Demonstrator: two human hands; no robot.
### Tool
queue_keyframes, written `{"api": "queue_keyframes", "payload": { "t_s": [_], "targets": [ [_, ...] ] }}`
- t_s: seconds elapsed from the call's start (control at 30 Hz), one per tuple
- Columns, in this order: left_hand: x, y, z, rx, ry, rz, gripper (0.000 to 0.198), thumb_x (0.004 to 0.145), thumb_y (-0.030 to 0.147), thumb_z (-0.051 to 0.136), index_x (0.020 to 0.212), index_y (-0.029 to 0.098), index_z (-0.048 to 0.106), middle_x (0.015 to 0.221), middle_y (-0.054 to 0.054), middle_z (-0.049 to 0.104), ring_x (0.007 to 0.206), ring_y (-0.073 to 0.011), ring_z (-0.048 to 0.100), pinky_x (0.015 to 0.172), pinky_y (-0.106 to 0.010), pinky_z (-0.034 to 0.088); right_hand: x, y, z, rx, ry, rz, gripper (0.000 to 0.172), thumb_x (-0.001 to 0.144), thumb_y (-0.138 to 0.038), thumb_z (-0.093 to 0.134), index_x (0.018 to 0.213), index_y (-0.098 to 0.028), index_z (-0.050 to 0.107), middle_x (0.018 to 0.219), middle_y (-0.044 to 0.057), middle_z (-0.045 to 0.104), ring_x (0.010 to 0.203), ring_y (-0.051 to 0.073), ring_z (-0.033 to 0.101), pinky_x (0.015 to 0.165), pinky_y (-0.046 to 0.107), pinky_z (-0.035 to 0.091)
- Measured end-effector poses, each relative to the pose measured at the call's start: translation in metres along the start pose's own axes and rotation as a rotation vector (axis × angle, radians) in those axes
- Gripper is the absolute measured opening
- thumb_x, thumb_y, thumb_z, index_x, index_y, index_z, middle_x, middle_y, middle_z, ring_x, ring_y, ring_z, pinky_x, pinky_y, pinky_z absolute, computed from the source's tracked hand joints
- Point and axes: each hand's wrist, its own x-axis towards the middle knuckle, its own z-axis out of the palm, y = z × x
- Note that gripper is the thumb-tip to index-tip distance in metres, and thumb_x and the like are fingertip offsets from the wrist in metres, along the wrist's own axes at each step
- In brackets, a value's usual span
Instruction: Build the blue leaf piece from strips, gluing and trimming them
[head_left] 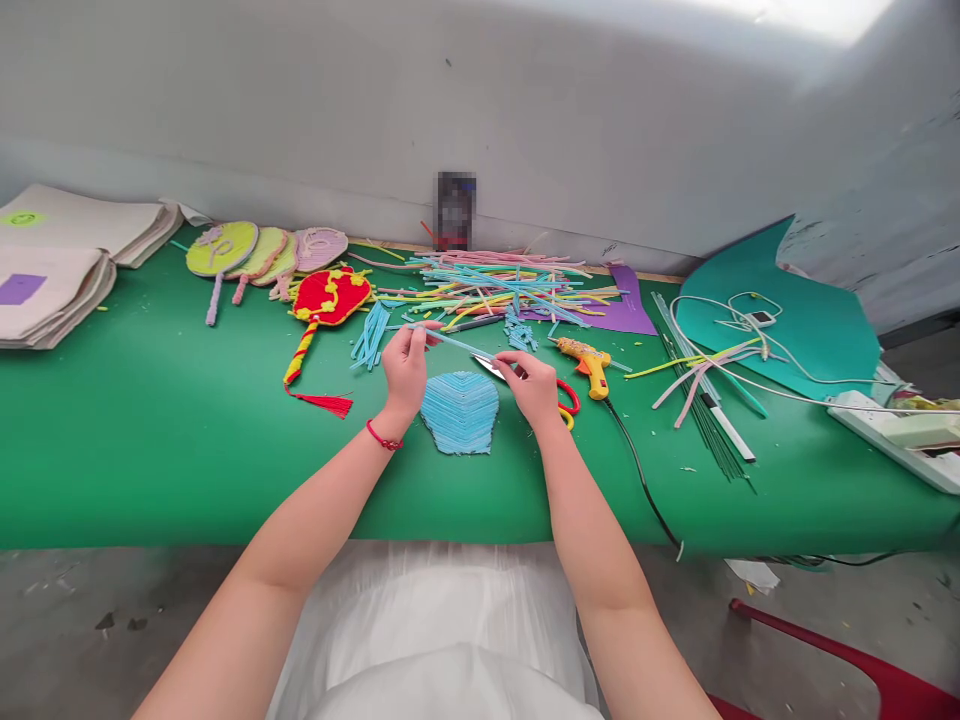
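Note:
Between my two hands a light blue pipe cleaner is stretched out above the table. My left hand pinches its left end, and my right hand pinches the other end. Just below them lies a blue panel of strips set side by side in a V pattern. Scissors with red and yellow handles lie partly under my right hand, their blades partly hidden. Cut blue pieces lie beyond my left hand, and a small heap of short blue bits lies beyond the pipe cleaner.
A pile of coloured pipe cleaners lies at the back. To the right are a yellow glue gun with a trailing cord, wire stems and a white power strip. Finished fans and paper stacks lie to the left.

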Motion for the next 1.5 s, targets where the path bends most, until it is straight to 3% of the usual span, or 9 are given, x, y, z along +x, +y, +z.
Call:
{"api": "queue_keyframes", "payload": {
  "t_s": [0.33,0.5,0.67,0.8,0.97,1.2,1.27,1.4,1.5],
  "targets": [
    [0.007,-0.007,-0.002,-0.094,0.193,-0.002,0.047,0.089,0.055,0.037,0.086,0.019,0.067,0.071,-0.003,0.059,0.067,-0.0136,0.055,0.063,-0.026,0.046,0.007,0.023,-0.008,-0.121,0.326,0.167,0.024,0.083,-0.029,0.046,0.088,-0.019,0.068,0.087,0.006,0.068,0.077,0.018,0.056,0.076,0.032,0.045],
    [0.009,-0.004,-0.004,-0.072,0.204,0.009,0.046,0.089,0.055,0.036,0.085,0.02,0.066,0.071,-0.003,0.058,0.066,-0.0132,0.054,0.062,-0.025,0.045,0.007,0.025,-0.006,-0.064,0.328,0.245,0.027,0.081,-0.033,0.047,0.09,-0.02,0.069,0.085,0.006,0.068,0.072,0.018,0.058,0.073,0.032,0.047],
    [0.007,-0.003,-0.003,-0.051,0.188,0.023,0.046,0.09,0.054,0.035,0.088,0.019,0.065,0.075,-0.003,0.059,0.068,-0.0138,0.056,0.062,-0.026,0.044,0.008,0.025,-0.003,0.215,0.296,0.323,0.029,0.078,-0.04,0.053,0.09,-0.017,0.066,0.082,0.007,0.069,0.075,0.02,0.063,0.07,0.032,0.049],
    [0.006,0.0,-0.003,-0.065,0.182,0.033,0.045,0.09,0.054,0.036,0.087,0.019,0.065,0.076,-0.003,0.06,0.068,-0.0132,0.057,0.06,-0.025,0.044,0.01,0.028,-0.005,0.361,0.348,0.382,0.04,0.073,-0.048,0.061,0.098,-0.017,0.061,0.076,0.005,0.069,0.072,0.018,0.063,0.068,0.032,0.05],
    [0.004,0.003,-0.002,-0.1,0.149,0.054,0.041,0.09,0.051,0.038,0.088,0.02,0.064,0.078,-0.003,0.06,0.068,-0.0124,0.056,0.06,-0.024,0.045,0.011,0.026,-0.006,0.443,0.356,0.465,0.043,0.07,-0.056,0.061,0.088,-0.017,0.062,0.065,0.003,0.066,0.048,0.012,0.051,0.049,0.026,0.044],
    [0.0,0.003,-0.001,-0.046,0.067,0.072,0.036,0.093,0.044,0.037,0.09,0.02,0.063,0.084,-0.004,0.063,0.071,-0.0127,0.059,0.065,-0.025,0.046,0.01,0.018,-0.007,0.516,0.363,0.438,0.038,0.072,-0.056,0.061,0.067,-0.019,0.056,0.056,0.0,0.06,0.044,0.01,0.047,0.046,0.024,0.041],
    [-0.001,0.005,-0.002,-0.007,0.03,0.081,0.036,0.093,0.043,0.036,0.09,0.02,0.063,0.086,-0.004,0.064,0.073,-0.0127,0.06,0.066,-0.025,0.047,0.01,0.018,-0.007,0.516,0.345,0.424,0.036,0.072,-0.054,0.061,0.071,-0.018,0.057,0.061,0.002,0.062,0.046,0.01,0.048,0.046,0.024,0.042],
    [-0.004,0.008,-0.003,0.06,-0.056,0.133,0.033,0.093,0.04,0.037,0.09,0.02,0.064,0.09,-0.004,0.065,0.079,-0.0137,0.062,0.07,-0.025,0.047,0.01,0.019,-0.006,0.457,0.369,0.384,0.042,0.069,-0.046,0.067,0.098,-0.018,0.059,0.088,0.006,0.066,0.055,0.011,0.054,0.045,0.023,0.043],
    [-0.006,0.007,-0.002,0.058,-0.118,0.161,0.03,0.092,0.039,0.041,0.091,0.02,0.064,0.091,-0.005,0.066,0.081,-0.0142,0.062,0.07,-0.025,0.047,0.011,0.019,-0.006,0.476,0.408,0.357,0.045,0.07,-0.043,0.066,0.105,-0.018,0.057,0.092,0.005,0.065,0.054,0.009,0.054,0.045,0.023,0.043]
  ]
}}
